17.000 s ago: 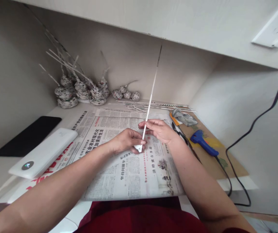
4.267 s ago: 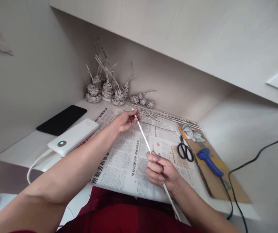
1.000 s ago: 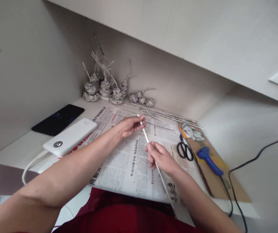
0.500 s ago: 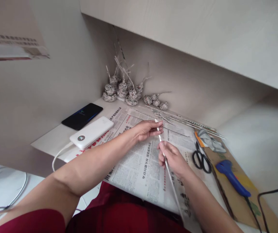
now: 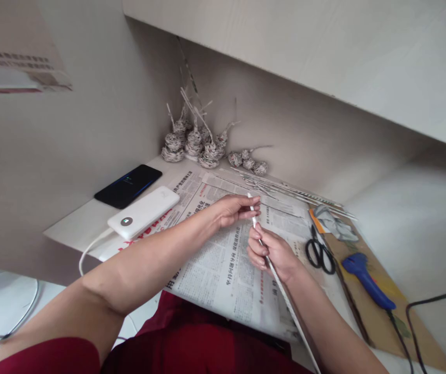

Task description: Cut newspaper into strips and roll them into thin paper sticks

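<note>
A long thin rolled paper stick slants from the middle of the table down towards my right forearm. Its white upper end lies between the fingers of my left hand, which pinch it near the tip. Just below, my right hand is wrapped round the same stick. Both hands are over newspaper sheets spread on the table. Behind them lies a bunch of similar paper sticks.
Woven paper gourds stand in the back corner. At left lie a black phone and a white power bank with its cable. On the right are black scissors, a grey cloth and a blue glue gun on cardboard.
The lower part of the paper stick has swung right, closer to my right forearm. My right hand has turned slightly, its fingers more curled. The view has shifted a little.
</note>
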`<state>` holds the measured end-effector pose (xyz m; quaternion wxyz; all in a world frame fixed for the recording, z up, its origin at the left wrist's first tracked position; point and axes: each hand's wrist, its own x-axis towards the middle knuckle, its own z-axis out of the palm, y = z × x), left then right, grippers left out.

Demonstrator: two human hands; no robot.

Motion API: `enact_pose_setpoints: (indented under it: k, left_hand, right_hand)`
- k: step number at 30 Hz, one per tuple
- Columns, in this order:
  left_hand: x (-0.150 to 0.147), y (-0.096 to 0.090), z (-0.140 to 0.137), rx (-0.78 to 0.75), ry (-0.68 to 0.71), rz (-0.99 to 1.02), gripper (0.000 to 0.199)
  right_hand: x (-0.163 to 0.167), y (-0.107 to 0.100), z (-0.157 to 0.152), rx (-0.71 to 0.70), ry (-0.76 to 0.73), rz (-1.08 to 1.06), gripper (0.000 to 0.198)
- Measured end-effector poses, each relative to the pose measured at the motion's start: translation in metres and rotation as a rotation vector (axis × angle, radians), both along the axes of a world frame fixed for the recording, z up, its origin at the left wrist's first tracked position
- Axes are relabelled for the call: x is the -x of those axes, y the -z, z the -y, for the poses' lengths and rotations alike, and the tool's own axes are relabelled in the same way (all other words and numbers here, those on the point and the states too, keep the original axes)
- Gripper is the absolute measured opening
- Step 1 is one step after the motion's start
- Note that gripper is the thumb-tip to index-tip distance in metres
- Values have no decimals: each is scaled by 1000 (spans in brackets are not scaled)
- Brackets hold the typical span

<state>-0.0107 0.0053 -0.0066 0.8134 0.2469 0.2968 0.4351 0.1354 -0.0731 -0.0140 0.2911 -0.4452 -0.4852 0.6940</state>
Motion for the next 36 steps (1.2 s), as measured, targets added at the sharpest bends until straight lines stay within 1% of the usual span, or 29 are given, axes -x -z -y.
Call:
enact_pose_setpoints:
  k: [1, 2, 3, 5, 6, 7, 10, 11, 13, 15, 16, 19, 21, 24, 28, 33, 36]
  left_hand:
    - [0, 1, 0, 0, 5, -3, 10]
    - [0, 1, 0, -3, 7, -9, 10]
    - [-1, 2, 0, -9, 5, -17, 10]
    - [-1, 4, 0, -24, 0, -34, 7]
    - [-1, 4, 1, -33, -2, -33, 6]
    - [-1, 5, 1, -45, -1, -28, 6]
    - [-1, 4, 4, -92, 17, 4, 8]
    - [-1, 4, 5, -110, 31, 11, 10]
    - [-1, 3, 6, -138, 67, 20, 15]
    - [-1, 3, 7, -157, 90, 20, 18]
    - [-1, 3, 8, -164, 92, 17, 18]
    - [-3, 5, 8, -173, 76, 3, 16]
    - [-4, 6, 8, -166, 67, 3, 14]
    - [-5, 8, 8, -144, 80, 5, 12]
    - [-4, 6, 9, -108, 94, -13, 15]
    - [-6, 5, 10, -98, 62, 9, 22]
    - [-8, 6, 11, -107, 53, 14, 21]
  right_hand:
    - [-1, -1, 1, 68, -39, -88, 40]
    - [-1, -1, 2, 94, -52, -119, 40]
    - [-2, -1, 3, 77, -28, -101, 39]
    - [-5, 2, 4, -5, 75, -24, 39]
    - [-6, 3, 4, -15, 106, -19, 39]
    - [-7, 5, 5, 11, 111, -53, 39]
    - [-9, 7, 6, 188, 45, -266, 40]
    - [-10, 8, 7, 219, 37, -304, 41]
    - [-12, 10, 9, 215, 63, -289, 41]
    - [-14, 11, 11, 154, 110, -168, 42]
    - [-15, 12, 11, 89, 146, -88, 44]
    - [-19, 9, 6, -194, 310, 123, 43]
    - [-20, 3, 0, -357, 411, 180, 40]
    - [-19, -6, -12, -495, 477, 225, 36]
    - [-14, -13, -26, -589, 510, 312, 31]
    - [-12, -16, -40, -593, 498, 340, 23]
    - [-13, -18, -44, -646, 483, 423, 16]
